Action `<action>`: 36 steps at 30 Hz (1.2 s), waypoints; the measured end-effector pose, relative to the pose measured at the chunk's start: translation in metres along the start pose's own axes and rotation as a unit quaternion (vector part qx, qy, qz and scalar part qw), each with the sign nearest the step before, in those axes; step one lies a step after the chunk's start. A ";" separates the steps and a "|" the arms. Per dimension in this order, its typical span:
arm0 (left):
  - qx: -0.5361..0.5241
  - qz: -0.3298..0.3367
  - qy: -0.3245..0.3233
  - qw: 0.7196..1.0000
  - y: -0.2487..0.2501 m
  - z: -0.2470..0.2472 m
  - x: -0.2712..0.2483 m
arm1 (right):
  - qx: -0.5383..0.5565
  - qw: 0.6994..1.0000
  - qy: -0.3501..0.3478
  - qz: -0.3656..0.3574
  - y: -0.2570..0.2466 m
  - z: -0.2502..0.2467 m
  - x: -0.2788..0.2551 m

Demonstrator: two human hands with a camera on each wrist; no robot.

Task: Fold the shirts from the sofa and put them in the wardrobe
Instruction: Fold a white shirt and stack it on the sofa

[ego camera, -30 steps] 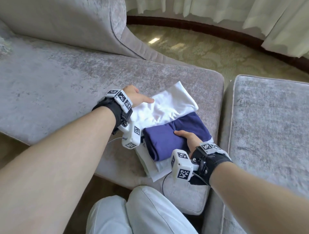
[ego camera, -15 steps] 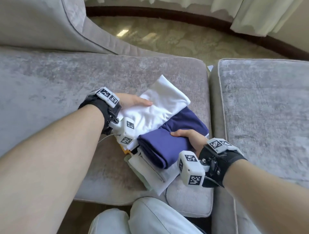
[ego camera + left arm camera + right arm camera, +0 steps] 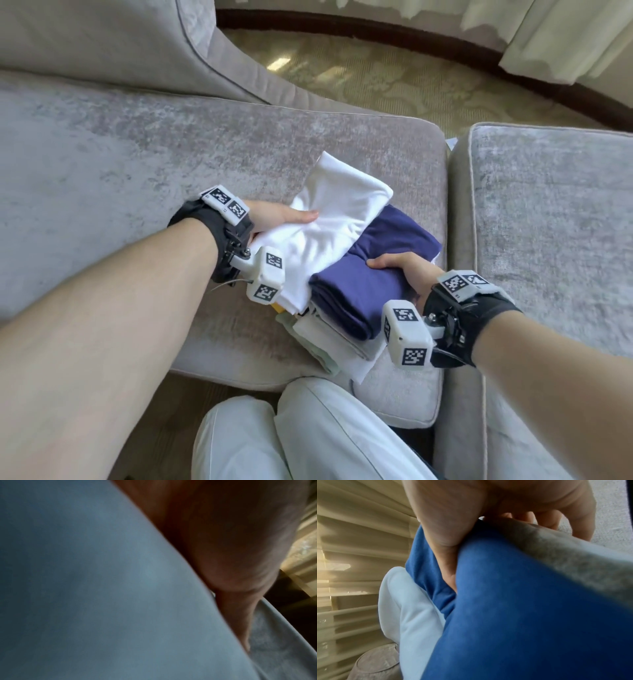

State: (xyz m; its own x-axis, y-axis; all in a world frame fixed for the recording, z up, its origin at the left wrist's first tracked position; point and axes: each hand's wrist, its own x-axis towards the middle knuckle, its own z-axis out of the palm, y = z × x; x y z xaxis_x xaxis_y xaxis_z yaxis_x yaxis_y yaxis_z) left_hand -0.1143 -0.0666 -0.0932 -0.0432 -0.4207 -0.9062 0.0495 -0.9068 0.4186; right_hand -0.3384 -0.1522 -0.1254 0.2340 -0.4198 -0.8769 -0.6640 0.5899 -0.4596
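Presently the stack of folded shirts (image 3: 342,267) lies at centre frame on the sofa cushion (image 3: 171,164), long axis running lower left to upper right. Left hand (image 3: 274,219) grips its upper-left side, right hand (image 3: 400,270) clasps the lower-right side around the navy shirt (image 3: 359,291); both equally near for lifting.

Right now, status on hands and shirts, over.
Left hand grips the white shirt. Right hand grips the blue shirt. Stack on sofa. Nothing blocking.

A grey sofa cushion (image 3: 144,161) carries a stack of folded shirts (image 3: 342,240), gripped between the fingers of both hands; a second cushion (image 3: 555,205) lies beyond the right fingers.
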 end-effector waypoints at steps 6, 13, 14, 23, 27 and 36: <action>-0.036 -0.007 0.038 0.999 -0.039 0.000 -0.013 | -0.047 0.998 0.030 -0.003 -0.005 0.003 -0.002; -0.153 0.006 0.043 0.987 -0.085 -0.016 -0.024 | -0.138 0.990 0.029 -0.021 -0.019 0.002 0.024; -0.163 0.006 0.035 0.986 -0.093 -0.017 -0.028 | -0.158 0.987 0.025 -0.026 -0.022 0.004 0.027; -0.171 0.024 0.112 0.979 -0.117 -0.020 -0.025 | -0.153 0.988 -0.017 -0.031 -0.022 0.026 0.000; -0.203 0.049 0.109 0.972 -0.119 -0.018 -0.020 | -0.199 0.979 -0.024 -0.039 -0.020 0.029 -0.007; -0.206 0.071 0.012 0.976 -0.120 -0.031 -0.012 | -0.165 0.985 -0.046 0.013 -0.005 0.027 0.016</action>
State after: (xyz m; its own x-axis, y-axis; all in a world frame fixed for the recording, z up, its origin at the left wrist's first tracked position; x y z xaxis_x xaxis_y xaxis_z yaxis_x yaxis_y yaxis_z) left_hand -0.0889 0.0477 -0.1344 0.0156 -0.5361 -0.8440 0.4507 -0.7497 0.4846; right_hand -0.3122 -0.1431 -0.1405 0.2665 -0.3345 -0.9039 -0.8622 0.3364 -0.3787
